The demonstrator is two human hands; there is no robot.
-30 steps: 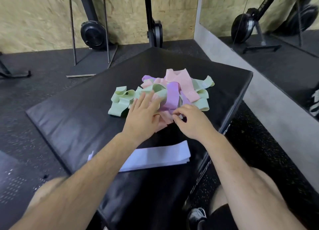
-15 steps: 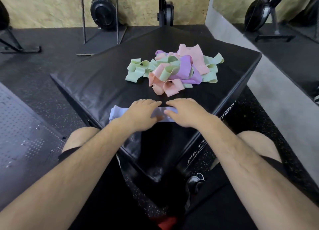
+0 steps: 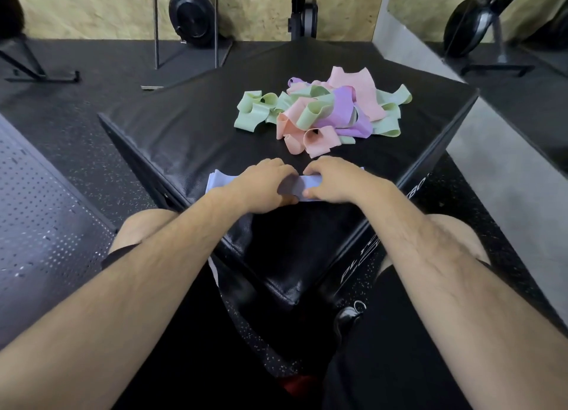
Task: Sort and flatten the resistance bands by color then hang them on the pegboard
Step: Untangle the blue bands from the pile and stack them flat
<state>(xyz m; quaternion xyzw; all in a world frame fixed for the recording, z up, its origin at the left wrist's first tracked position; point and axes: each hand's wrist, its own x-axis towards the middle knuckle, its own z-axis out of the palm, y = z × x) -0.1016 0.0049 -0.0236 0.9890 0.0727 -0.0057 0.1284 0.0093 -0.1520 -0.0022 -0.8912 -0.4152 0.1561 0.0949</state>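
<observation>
black box [image 3: 190, 127], lavender band [image 3: 310, 183] under both hands

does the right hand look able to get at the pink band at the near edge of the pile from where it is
Probably yes. The right hand rests on the flat lavender bands, and the pink band lies just beyond it on the black plyo box with nothing between.

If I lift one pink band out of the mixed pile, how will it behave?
The pink band will probably be floppy and light: it lies curled in loose loops. It may drag neighbours along, since green band and purple band loops cross over it. It likely will not stay flat unless pressed.
</observation>
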